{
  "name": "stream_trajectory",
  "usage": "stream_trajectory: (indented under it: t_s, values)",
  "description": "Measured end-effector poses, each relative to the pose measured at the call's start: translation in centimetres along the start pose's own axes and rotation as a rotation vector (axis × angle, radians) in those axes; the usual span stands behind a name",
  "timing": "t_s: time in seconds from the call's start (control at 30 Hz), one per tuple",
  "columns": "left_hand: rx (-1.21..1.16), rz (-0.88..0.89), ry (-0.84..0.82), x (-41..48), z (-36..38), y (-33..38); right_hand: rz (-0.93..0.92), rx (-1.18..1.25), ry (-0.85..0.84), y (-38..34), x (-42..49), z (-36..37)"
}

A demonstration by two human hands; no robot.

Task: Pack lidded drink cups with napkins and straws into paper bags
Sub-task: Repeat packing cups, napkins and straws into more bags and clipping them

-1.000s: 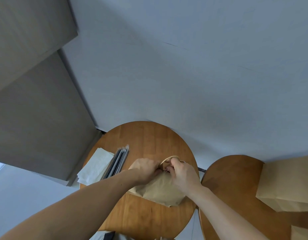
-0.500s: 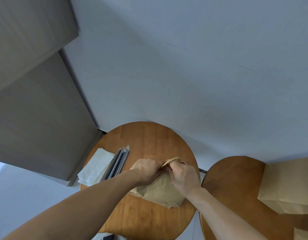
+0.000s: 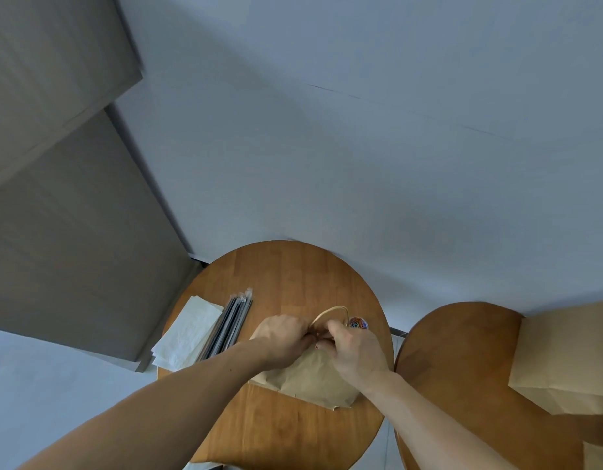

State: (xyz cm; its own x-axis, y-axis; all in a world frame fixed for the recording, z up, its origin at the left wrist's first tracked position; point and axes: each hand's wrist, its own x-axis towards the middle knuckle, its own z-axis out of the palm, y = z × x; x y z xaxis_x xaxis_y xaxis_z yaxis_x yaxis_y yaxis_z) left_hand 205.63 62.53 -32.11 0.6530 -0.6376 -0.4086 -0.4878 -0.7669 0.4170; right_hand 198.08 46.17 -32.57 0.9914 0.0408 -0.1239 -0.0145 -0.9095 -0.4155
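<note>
A brown paper bag (image 3: 310, 381) stands on the round wooden table (image 3: 286, 276) in front of me. My left hand (image 3: 281, 337) and my right hand (image 3: 352, 351) both pinch the bag's top edge, close together, just below its looped paper handle (image 3: 329, 312). What is inside the bag is hidden. A stack of white napkins (image 3: 188, 334) and a bundle of wrapped straws (image 3: 230, 323) lie on the table's left side.
A small container of coloured clips (image 3: 358, 322) sits behind my right hand. A second round table (image 3: 463, 351) stands at the right with another brown paper bag (image 3: 564, 361) on it. Grey cabinets (image 3: 73, 232) rise at the left, a wall behind.
Both hands stay at the bag's top and have shifted only slightly. The container of coloured clips now shows behind my right hand.
</note>
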Motion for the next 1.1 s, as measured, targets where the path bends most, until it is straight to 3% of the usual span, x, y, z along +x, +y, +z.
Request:
stream_trajectory:
  t_s: [0.23,0.43,0.5,0.63,0.7,0.77,0.93,1.1]
  values:
    - [-0.010,0.003,0.018,0.0,0.1,0.0,0.049,0.001,-0.075,-0.2,0.9,-0.1]
    - [-0.023,0.026,0.004,-0.4,-0.2,0.3,0.004,0.010,-0.041,-0.3,0.3,-0.2]
    - [-0.022,0.041,-0.020,-0.5,-0.7,0.3,-0.021,0.039,0.060,-0.3,-0.8,-0.3]
    - [-0.027,0.069,-0.044,-1.2,-2.1,-0.7,-0.190,0.140,0.430,1.1,-2.8,-0.6]
    - [-0.068,0.026,-0.043,-1.8,-2.2,-2.1,-0.192,0.139,0.479,2.2,-3.5,-0.8]
    - [-0.137,-0.044,-0.037,-2.5,-1.9,-3.8,-0.061,0.151,0.387,3.5,-4.2,-0.5]
    - [-0.314,-0.213,-0.042,-3.7,-0.1,-6.2,0.268,0.363,-0.051,5.8,-6.3,1.6]
    - [-0.325,-0.311,-0.015,-3.7,1.9,-6.8,0.347,0.429,-0.068,5.8,-6.2,2.7]
